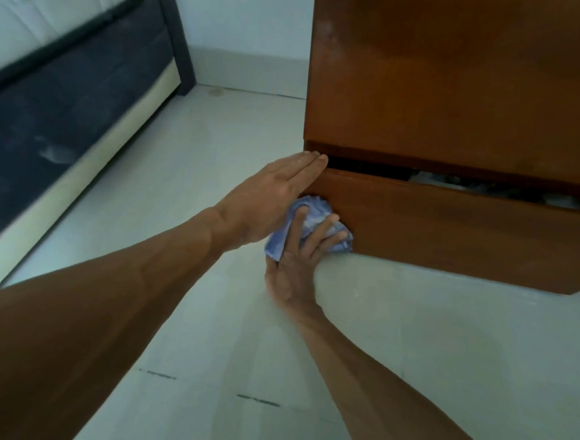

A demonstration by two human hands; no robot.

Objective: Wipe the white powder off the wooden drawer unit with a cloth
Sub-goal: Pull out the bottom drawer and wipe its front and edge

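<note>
The brown wooden drawer unit (pixel 462 94) fills the upper right. Its bottom drawer (pixel 470 229) stands slightly ajar, with a dark gap above it. A crumpled blue cloth (pixel 313 214) is pressed against the lower left corner of that drawer front by my right hand (pixel 300 255), whose fingers are spread over it. My left hand (pixel 277 191) lies flat with fingers together against the drawer's left edge, just above the cloth. Faint pale smudges show near the unit's upper left edge; I cannot tell whether they are powder.
A bed with a white mattress (pixel 39 6) and a dark patterned base (pixel 66 111) runs along the left. Pale floor tiles (pixel 221 352) stretch between bed and unit. Some items show through the drawer gap (pixel 490 187). A light wall stands behind.
</note>
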